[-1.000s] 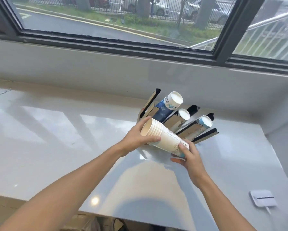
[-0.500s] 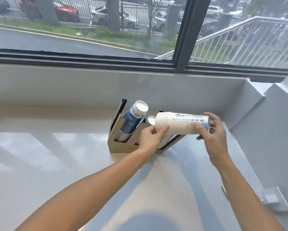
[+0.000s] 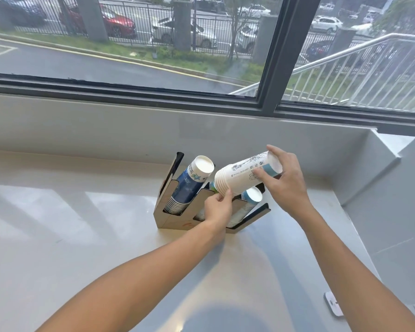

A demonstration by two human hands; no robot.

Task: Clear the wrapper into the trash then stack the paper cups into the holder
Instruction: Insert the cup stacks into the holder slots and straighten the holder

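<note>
A stack of white paper cups (image 3: 240,177) with black line drawings lies tilted above the holder, rims down-left, base up-right. My left hand (image 3: 217,207) pinches the rim end and my right hand (image 3: 284,182) wraps the base end. The cardboard cup holder (image 3: 175,219) stands on the counter against the back wall. Its left slot holds a stack of blue cups (image 3: 189,185); its right slot holds a light blue and white stack (image 3: 248,201). The middle slot is mostly hidden behind my left hand and the white stack. No wrapper or trash is in view.
The pale glossy counter (image 3: 69,236) runs under a wide window (image 3: 129,44), with a wall corner (image 3: 374,168) at the right. A small white device (image 3: 333,304) lies near the counter's right front edge.
The white stack has tipped from level to slanted, its rim end dropping toward the holder's middle slot. Both hands kept their grip and shifted slightly left with it.
</note>
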